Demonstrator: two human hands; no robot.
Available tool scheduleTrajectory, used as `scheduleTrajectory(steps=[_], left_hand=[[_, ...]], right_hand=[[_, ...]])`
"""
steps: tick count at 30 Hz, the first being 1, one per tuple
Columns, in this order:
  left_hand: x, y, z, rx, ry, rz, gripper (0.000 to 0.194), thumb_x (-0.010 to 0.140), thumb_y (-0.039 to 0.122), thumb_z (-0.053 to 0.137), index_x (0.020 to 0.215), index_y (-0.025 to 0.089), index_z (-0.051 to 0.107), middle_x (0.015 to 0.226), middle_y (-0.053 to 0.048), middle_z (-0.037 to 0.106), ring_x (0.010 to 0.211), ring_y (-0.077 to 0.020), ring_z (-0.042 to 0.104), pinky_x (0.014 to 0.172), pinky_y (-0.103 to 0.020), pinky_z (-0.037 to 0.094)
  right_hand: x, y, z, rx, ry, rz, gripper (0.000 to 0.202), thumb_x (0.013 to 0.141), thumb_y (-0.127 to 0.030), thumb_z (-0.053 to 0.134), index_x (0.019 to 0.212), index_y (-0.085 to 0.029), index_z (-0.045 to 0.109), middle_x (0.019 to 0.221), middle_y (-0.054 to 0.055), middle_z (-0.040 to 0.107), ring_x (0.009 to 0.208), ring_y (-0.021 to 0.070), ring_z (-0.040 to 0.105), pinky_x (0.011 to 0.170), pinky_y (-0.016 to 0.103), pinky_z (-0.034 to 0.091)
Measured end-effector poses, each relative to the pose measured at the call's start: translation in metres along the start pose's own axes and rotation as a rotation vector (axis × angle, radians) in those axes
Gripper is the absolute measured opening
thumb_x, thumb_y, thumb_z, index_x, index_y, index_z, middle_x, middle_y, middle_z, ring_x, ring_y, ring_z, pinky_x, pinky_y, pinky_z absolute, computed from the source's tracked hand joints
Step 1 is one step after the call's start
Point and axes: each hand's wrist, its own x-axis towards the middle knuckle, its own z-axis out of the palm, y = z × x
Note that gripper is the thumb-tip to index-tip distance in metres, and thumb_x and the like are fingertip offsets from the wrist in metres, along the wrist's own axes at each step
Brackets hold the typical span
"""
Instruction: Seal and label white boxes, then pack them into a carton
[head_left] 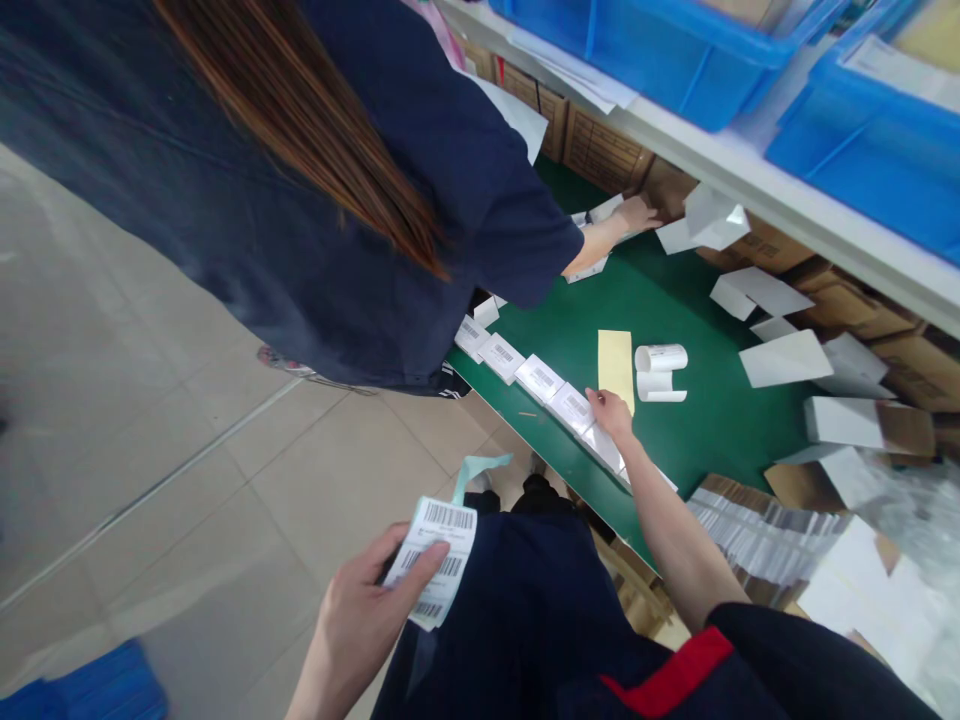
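Note:
My left hand (382, 585) is closed on a folded strip of white barcode labels (448, 517), the thumb lying across its face. A pale green backing tail (480, 463) curls from the top of the strip. On the green table, a row of small white boxes (538, 377) with barcode labels runs along the near edge. My right hand (613, 412) is at this row, its fingers drawn together at the edge of a labelled box (572, 406). Whatever is between those fingertips is too small to make out. My right hand and forearm partly cover the boxes nearest me.
A yellow paper (616, 368) and a curled label roll (661, 372) lie past the row. Open white cartons (784, 358) and stacked flat cartons (757, 535) stand to the right. Blue bins (675, 50) sit on a shelf above. A co-worker (337, 200) reaches over the table at left.

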Motion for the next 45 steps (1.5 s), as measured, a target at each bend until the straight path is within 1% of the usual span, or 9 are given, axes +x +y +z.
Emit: scheduleTrajectory(steps=[4, 9, 12, 16, 24, 29, 34, 38, 45], left_hand=[[-0.002, 0.010, -0.007, -0.032, -0.024, 0.091, 0.038, 0.085, 0.054, 0.069, 0.107, 0.024, 0.078, 0.087, 0.001, 0.079, 0.073, -0.0177, 0.072, 0.062, -0.022, 0.054], [-0.003, 0.018, -0.020, -0.029, -0.167, 0.425, 0.030, 0.093, 0.045, 0.065, 0.082, 0.021, 0.079, 0.073, 0.000, 0.062, 0.067, -0.0125, 0.060, 0.061, -0.023, 0.045], [0.001, 0.008, -0.034, -0.002, -0.223, 0.584, 0.024, 0.094, 0.040, 0.066, 0.083, 0.023, 0.078, 0.084, -0.002, 0.059, 0.074, -0.0123, 0.060, 0.067, -0.023, 0.047], [0.004, -0.009, -0.053, 0.082, -0.333, 0.706, 0.024, 0.094, 0.040, 0.067, 0.079, 0.022, 0.073, 0.105, -0.004, 0.065, 0.091, -0.0143, 0.064, 0.077, -0.023, 0.048], [-0.010, -0.031, -0.050, 0.326, -0.519, 0.643, 0.027, 0.096, 0.051, 0.058, 0.091, 0.026, 0.067, 0.079, 0.003, 0.069, 0.069, -0.0143, 0.061, 0.066, -0.023, 0.044], [-0.016, -0.046, -0.043, 0.336, -0.421, 0.566, 0.030, 0.095, 0.053, 0.057, 0.088, 0.027, 0.069, 0.075, 0.003, 0.070, 0.069, -0.0141, 0.064, 0.061, -0.020, 0.044], [-0.027, -0.056, -0.039, 0.271, -0.250, 0.237, 0.045, 0.086, 0.069, 0.059, 0.087, 0.026, 0.072, 0.065, 0.004, 0.068, 0.058, -0.0135, 0.063, 0.053, -0.018, 0.046], [-0.038, -0.055, -0.029, 0.209, -0.173, 0.029, 0.051, 0.078, 0.074, 0.064, 0.092, 0.026, 0.074, 0.069, 0.003, 0.074, 0.058, -0.0162, 0.067, 0.051, -0.019, 0.050], [-0.054, -0.043, -0.001, 0.229, -0.064, -0.051, 0.052, 0.074, 0.076, 0.066, 0.091, 0.027, 0.075, 0.071, 0.004, 0.077, 0.059, -0.0180, 0.071, 0.050, -0.019, 0.052]], right_hand=[[-0.065, -0.052, -0.021, 0.171, 0.015, -0.154, 0.039, 0.103, -0.046, 0.050, 0.124, -0.015, 0.064, 0.122, 0.016, 0.069, 0.113, 0.0262, 0.064, 0.104, 0.049, 0.049], [-0.213, -0.138, -0.031, 0.522, -0.369, -0.581, 0.037, 0.091, -0.049, 0.070, 0.121, -0.028, 0.071, 0.113, 0.004, 0.074, 0.102, 0.0216, 0.068, 0.091, 0.036, 0.055], [-0.276, -0.172, -0.024, 0.669, -0.396, -0.614, 0.019, 0.090, -0.042, 0.074, 0.102, -0.027, 0.075, 0.095, 0.001, 0.073, 0.088, 0.0177, 0.067, 0.081, 0.032, 0.052], [-0.308, -0.181, -0.008, 0.668, -0.258, -0.505, 0.011, 0.093, -0.038, 0.072, 0.095, -0.028, 0.075, 0.088, -0.001, 0.073, 0.080, 0.0161, 0.067, 0.075, 0.031, 0.051], [-0.343, -0.153, 0.012, 0.695, -0.001, -0.385, 0.012, 0.091, -0.039, 0.073, 0.090, -0.028, 0.076, 0.093, 0.002, 0.071, 0.088, 0.0181, 0.067, 0.080, 0.033, 0.053], [-0.312, -0.098, 0.009, 0.582, 0.010, -0.287, 0.028, 0.095, -0.051, 0.065, 0.093, -0.024, 0.073, 0.095, 0.002, 0.073, 0.088, 0.0181, 0.069, 0.081, 0.031, 0.055], [-0.193, -0.003, -0.020, 0.354, 0.111, -0.122, 0.037, 0.098, -0.052, 0.058, 0.099, -0.017, 0.070, 0.092, 0.005, 0.074, 0.085, 0.0197, 0.069, 0.080, 0.035, 0.055], [-0.107, 0.060, -0.035, 0.143, -0.002, -0.087, 0.030, 0.098, -0.045, 0.064, 0.101, -0.016, 0.069, 0.100, 0.004, 0.072, 0.091, 0.0179, 0.068, 0.087, 0.040, 0.057], [-0.051, 0.102, -0.027, -0.073, -0.217, -0.172, 0.027, 0.098, -0.041, 0.064, 0.106, -0.016, 0.069, 0.110, 0.005, 0.071, 0.099, 0.0197, 0.069, 0.092, 0.042, 0.057]])
